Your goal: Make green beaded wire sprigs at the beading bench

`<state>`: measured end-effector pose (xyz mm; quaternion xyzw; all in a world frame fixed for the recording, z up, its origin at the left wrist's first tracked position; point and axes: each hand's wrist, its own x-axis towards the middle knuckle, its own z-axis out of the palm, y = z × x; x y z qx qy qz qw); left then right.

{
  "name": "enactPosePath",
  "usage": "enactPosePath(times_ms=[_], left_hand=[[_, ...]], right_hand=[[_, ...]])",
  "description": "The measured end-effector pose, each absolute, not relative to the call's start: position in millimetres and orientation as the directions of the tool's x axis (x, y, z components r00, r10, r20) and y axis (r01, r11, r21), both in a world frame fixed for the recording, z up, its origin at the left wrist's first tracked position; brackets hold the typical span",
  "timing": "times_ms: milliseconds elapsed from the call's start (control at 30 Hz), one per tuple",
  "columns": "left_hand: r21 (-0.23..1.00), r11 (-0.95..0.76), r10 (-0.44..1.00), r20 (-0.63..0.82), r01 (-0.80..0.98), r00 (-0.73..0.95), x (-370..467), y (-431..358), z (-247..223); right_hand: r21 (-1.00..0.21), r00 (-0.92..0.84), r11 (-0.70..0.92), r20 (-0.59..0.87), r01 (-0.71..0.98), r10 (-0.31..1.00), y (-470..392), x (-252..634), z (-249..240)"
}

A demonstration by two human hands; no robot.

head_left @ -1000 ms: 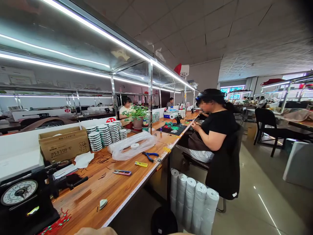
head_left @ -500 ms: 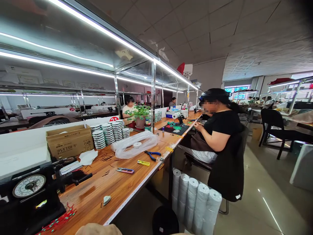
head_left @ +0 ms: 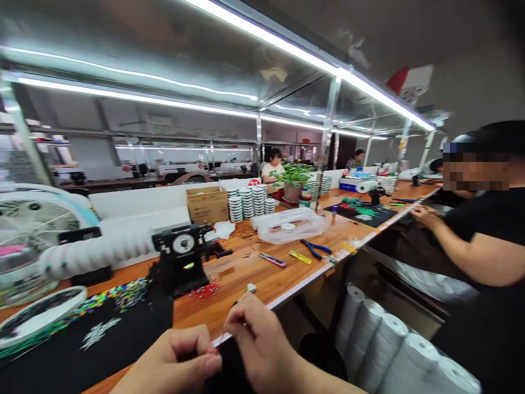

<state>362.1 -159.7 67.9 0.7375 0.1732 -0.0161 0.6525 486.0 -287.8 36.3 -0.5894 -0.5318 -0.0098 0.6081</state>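
Note:
My left hand [head_left: 180, 355] is at the bottom centre, thumb and forefinger pinched on a thin red thread [head_left: 221, 340]. Close to its right, my right hand [head_left: 258, 339] pinches the same thread with its fingertips. Both hands are in front of the wooden table's edge. Just beyond them a small pale piece [head_left: 251, 287] lies on the table [head_left: 233, 273]. A black winding machine [head_left: 186, 262] stands behind my left hand, with red pieces [head_left: 207, 289] at its base. Further right lie snips [head_left: 273, 260], a yellow tool [head_left: 300, 256] and blue pliers [head_left: 315, 249].
A black mat [head_left: 123, 350] holds colourful pieces at left, beside a white round tray [head_left: 69, 309] and a fan [head_left: 45, 208]. Stacked white spools [head_left: 246, 202], a carton [head_left: 207, 205] and a plant [head_left: 295, 178] stand behind. A person [head_left: 492, 230] sits at right, near wrapped rolls [head_left: 418, 355].
The view has swung left, bringing the mat, fan and tray into sight. Both my hands now show, pinching the thread; before, only part of a hand was visible at the bottom edge.

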Motion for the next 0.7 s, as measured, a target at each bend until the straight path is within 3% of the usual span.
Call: enactPosePath(times_ms=[67, 133, 400, 700], left_hand=[[0.961, -0.061, 0.330, -0.237, 0.271, 0.914, 361.2, -161.8, 72.2], [0.956, -0.102, 0.398, -0.214, 0.275, 0.892, 360.1, -160.5, 74.9], [0.886, -0.351, 0.456, -0.119, 0.302, 0.882, 355.7, -162.2, 75.3], [0.893, -0.302, 0.502, -0.149, 0.334, 0.852, 355.6, -168.2, 74.6]], right_hand=[[-0.920, 0.527, 0.246, 0.379, 0.306, 0.761, -293.8, 485.9, 44.0], [-0.974, 0.489, 0.188, 0.225, 0.123, 0.843, -296.7, 485.7, 48.1], [-0.982, 0.398, 0.176, 0.187, 0.065, 0.898, -294.0, 475.1, 49.5], [-0.984, 0.408, 0.175, 0.177, 0.043, 0.896, -288.5, 475.5, 45.6]])
